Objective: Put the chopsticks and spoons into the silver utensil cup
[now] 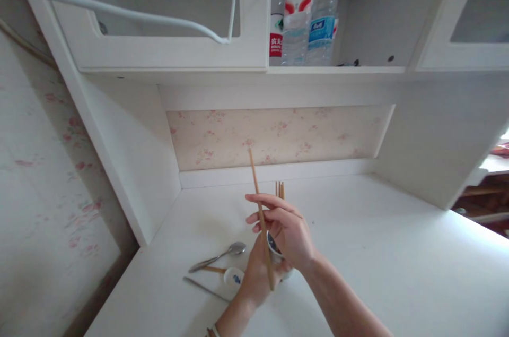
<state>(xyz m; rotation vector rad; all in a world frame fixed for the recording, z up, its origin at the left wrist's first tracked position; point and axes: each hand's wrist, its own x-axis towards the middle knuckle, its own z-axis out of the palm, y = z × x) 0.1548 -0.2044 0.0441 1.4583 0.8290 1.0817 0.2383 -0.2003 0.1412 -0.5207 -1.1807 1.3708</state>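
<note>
My right hand [288,228] holds a wooden chopstick [255,175] between its fingers, tilted with one end up and the other over my left wrist. Below it, my left hand [258,268] is wrapped round a white cup [274,247], mostly hidden by both hands. Several more chopsticks [280,189] rise behind my right hand. To the left on the table lie a metal spoon [237,248], a white spoon with a blue pattern and a wooden handle [234,277], and a thin metal utensil [204,288].
The white tabletop [377,257] has side panels left and right. Overhead, a white cabinet shelf [338,69] holds plastic bottles [299,8]. A white bent rod or cable [139,16] crosses the upper left. Floral wallpaper [286,132] covers the back.
</note>
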